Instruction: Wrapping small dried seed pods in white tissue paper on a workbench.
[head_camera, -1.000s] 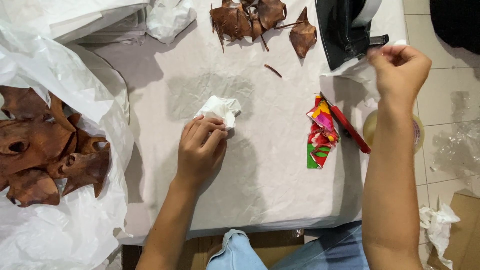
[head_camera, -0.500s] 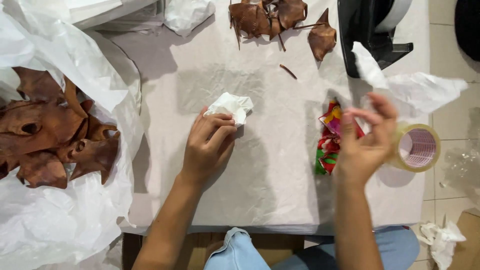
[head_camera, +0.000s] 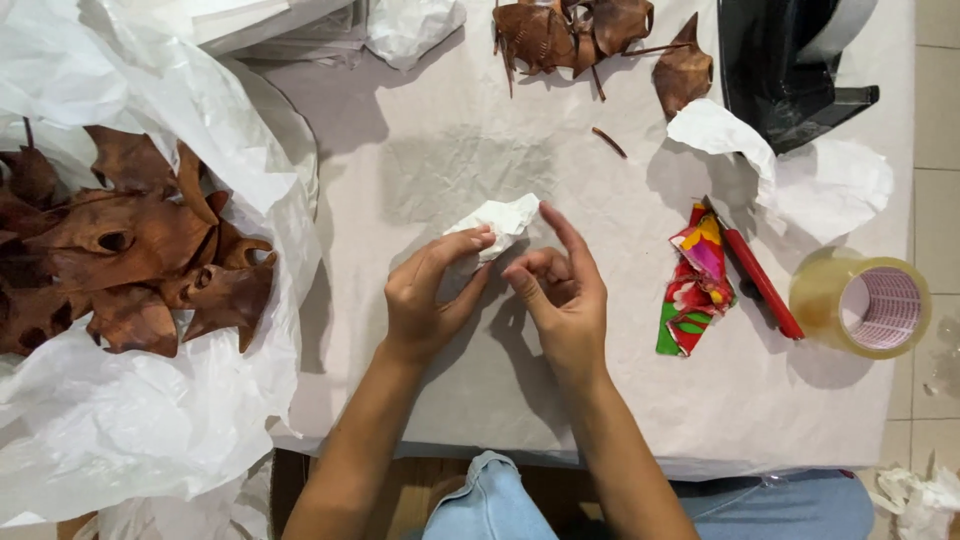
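Paper wad (head_camera: 503, 219), white, crumpled, mid-table on white paper sheet (head_camera: 470, 150), both hands at it.

L hand (head_camera: 432, 297): fingers pinched on near edge of wad, thumb under, holding it down. R hand (head_camera: 558, 290): index finger stretched out w/ tip at wad's right edge, other fingers curled in; can't tell if it grips anything. Hands just beside each other, not clasped. Right of hands: folded colourful wrapper (head_camera: 692, 290), red pen (head_camera: 758, 283) touching it, then clear tape roll (head_camera: 864, 305) at table edge. Top right: black tape dispenser (head_camera: 785, 60) w/ loose white paper scrap (head_camera: 790, 175) below it. Top centre: brown dried leaves (head_camera: 585, 35), small twig (head_camera: 608, 142) nearby. Far left: pile of brown leaves (head_camera: 120, 250) in white plastic bag (head_camera: 150, 420). Blue jeans (head_camera: 490, 505) at bottom.
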